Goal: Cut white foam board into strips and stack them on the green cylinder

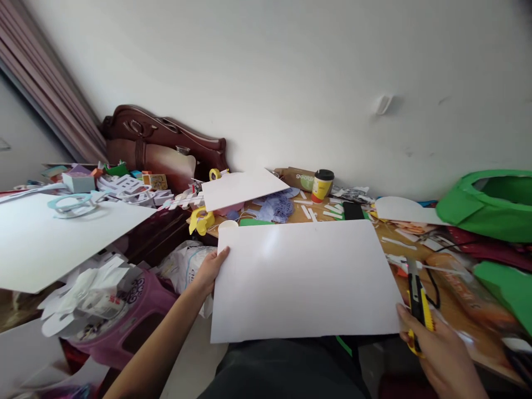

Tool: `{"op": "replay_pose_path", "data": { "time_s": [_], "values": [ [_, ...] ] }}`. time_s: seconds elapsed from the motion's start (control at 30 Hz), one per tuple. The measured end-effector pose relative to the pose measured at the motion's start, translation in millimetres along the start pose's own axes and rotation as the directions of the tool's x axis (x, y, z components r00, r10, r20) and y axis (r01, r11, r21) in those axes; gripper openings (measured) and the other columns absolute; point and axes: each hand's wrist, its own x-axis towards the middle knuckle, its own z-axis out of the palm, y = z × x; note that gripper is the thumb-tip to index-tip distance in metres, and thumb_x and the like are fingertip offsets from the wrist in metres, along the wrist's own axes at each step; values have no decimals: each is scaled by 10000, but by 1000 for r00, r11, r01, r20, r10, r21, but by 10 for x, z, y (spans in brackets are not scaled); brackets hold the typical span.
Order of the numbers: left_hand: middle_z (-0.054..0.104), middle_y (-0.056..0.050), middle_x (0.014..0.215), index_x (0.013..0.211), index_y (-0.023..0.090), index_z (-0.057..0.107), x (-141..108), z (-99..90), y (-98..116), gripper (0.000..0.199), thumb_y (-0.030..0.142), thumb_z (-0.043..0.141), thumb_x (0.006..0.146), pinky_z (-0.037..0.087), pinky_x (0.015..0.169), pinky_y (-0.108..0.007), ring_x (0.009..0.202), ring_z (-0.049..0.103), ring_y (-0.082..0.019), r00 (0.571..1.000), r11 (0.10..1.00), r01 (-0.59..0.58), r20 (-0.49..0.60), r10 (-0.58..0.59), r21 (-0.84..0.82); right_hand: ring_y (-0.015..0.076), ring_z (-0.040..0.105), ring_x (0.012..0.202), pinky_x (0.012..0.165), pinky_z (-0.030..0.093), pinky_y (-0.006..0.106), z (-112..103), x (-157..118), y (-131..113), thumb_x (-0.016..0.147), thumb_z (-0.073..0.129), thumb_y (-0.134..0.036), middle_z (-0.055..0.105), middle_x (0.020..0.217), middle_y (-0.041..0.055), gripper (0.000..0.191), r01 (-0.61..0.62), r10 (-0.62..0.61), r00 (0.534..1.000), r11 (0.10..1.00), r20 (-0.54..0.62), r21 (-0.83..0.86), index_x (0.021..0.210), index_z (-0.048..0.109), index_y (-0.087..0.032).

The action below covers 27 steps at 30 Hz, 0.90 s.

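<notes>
A large white sheet (305, 280) lies flat over the person's lap, its far edge just over the near edge of the worktop (453, 310). The left hand (210, 270) holds the sheet's left edge near the far corner, at about 9 o'clock from the sheet's middle; the thumb lies on top and the other fingers are hidden beneath, so it is pinching the sheet. The right hand (440, 349) is at the near right corner, about 4 o'clock, with fingers curled round a yellow and black utility knife (418, 305) and a fingertip touching the sheet's edge. The knife points away, toward 12 o'clock, just beside the sheet's right edge.

Beyond the sheet's far edge, at 12 o'clock, the worktop is crowded with white paper strips (316, 210), blue-purple shreds (276, 208) and a smaller white sheet (241, 188) propped at a tilt. A coffee cup (322, 185) with a dark lid stands upright near the wall; what it holds cannot be told. At 2 o'clock a green fabric bin (490, 202) gapes open, its inside in shadow. At 9 o'clock, below the left hand, a purple basket (137, 316) overflows with white paper offcuts (89, 293). Another white board (50, 241) juts out at 10 o'clock, bearing a pale ring (70, 205).
</notes>
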Motion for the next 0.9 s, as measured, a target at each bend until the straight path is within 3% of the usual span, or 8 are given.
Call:
{"op": "replay_pose_path", "data": {
  "time_s": [0.37,0.5,0.6,0.7,0.77,0.83,0.9],
  "values": [
    [762,-142,797,919,85,694,-46,-2,49,307,389,688,870,601,603,-332,611,716,-233,994,997,47,106,-41,-62,141,527,533,332,424,214,14,45,-31,368,859,-318,622,781,32,411,-67,66,997,997,29,41,759,732,-303],
    [765,-121,819,933,95,695,-93,64,96,314,403,673,881,599,618,-319,641,724,-230,994,991,58,98,-47,-118,155,536,525,338,439,244,-1,59,-8,361,853,-268,626,768,29,425,-74,71,996,996,53,51,767,732,-298],
    [767,-105,897,1043,113,685,-134,185,111,412,495,584,925,605,716,-347,735,738,-236,983,963,151,136,-122,-223,165,548,528,345,445,260,18,80,40,381,856,-331,658,817,46,416,-63,62,997,998,57,21,779,738,-298],
    [762,-106,928,1124,133,674,-127,319,103,586,647,488,913,601,780,-396,797,734,-253,940,917,277,278,-197,-287,182,585,563,369,461,264,85,80,84,384,847,-386,687,839,57,438,-67,69,996,997,54,-44,800,738,-302],
    [759,-90,890,1125,149,682,-83,381,126,618,684,470,900,599,761,-373,810,728,-253,953,939,212,271,-137,-270,190,609,581,384,475,270,157,40,100,373,840,-400,696,843,59,479,-85,92,993,993,78,-86,821,728,-271],
    [750,-64,807,1108,170,692,-35,416,220,580,669,476,906,595,716,-333,807,722,-244,990,974,54,138,-24,-220,183,616,573,393,477,266,247,-34,99,393,834,-430,695,830,54,528,-73,88,988,991,130,-116,867,718,-228],
    [744,-41,775,1122,207,686,-26,450,401,579,691,453,904,593,698,-316,840,716,-242,997,990,-58,36,63,-126,169,608,550,397,468,255,340,-122,76,447,819,-489,688,798,43,577,-15,32,989,993,144,-117,933,708,-199]
  ]
}}
